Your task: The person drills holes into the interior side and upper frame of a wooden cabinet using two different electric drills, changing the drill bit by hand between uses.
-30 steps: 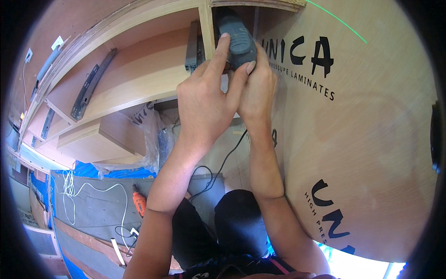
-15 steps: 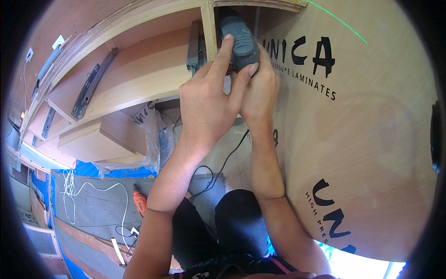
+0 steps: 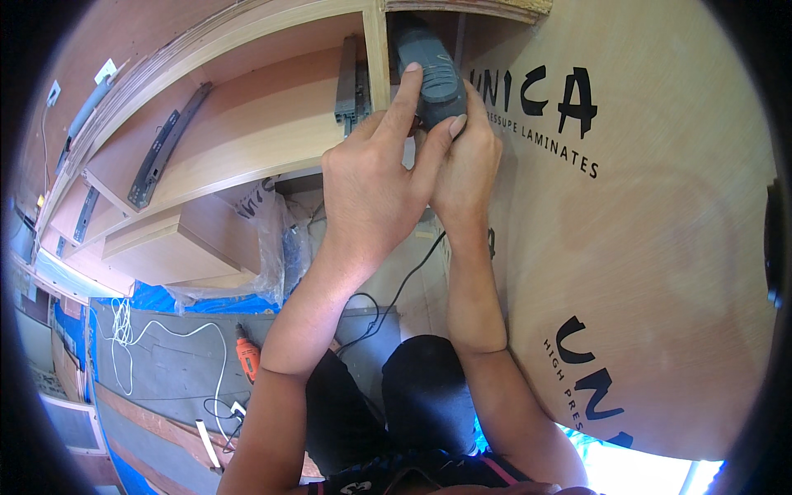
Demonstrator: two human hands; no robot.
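Note:
A dark grey power tool (image 3: pixel 440 80) with a ribbed grip points into the narrow opening beside a cabinet upright, and its far end is hidden in shadow there. Around its near end is wrapped my right hand (image 3: pixel 467 169), most of its fingers out of sight. My left hand (image 3: pixel 371 177) grips the same end from the left, with the index finger lying along the tool's side and the thumb crossing toward my right hand. A black cord (image 3: pixel 412 271) runs from below my hands to the floor.
The wooden cabinet (image 3: pixel 264 107) on the left carries metal drawer slides (image 3: pixel 157 157). A large laminate panel (image 3: pixel 652 247) stands close on my right. Below left lie an orange drill (image 3: pixel 247 356), a tangled white cable (image 3: pixel 122 326) and clear plastic sheeting (image 3: pixel 276 256).
The tool and both hands have shifted very slightly right and down in view, with the grip the same. A green light line on the panel's upper part no longer shows.

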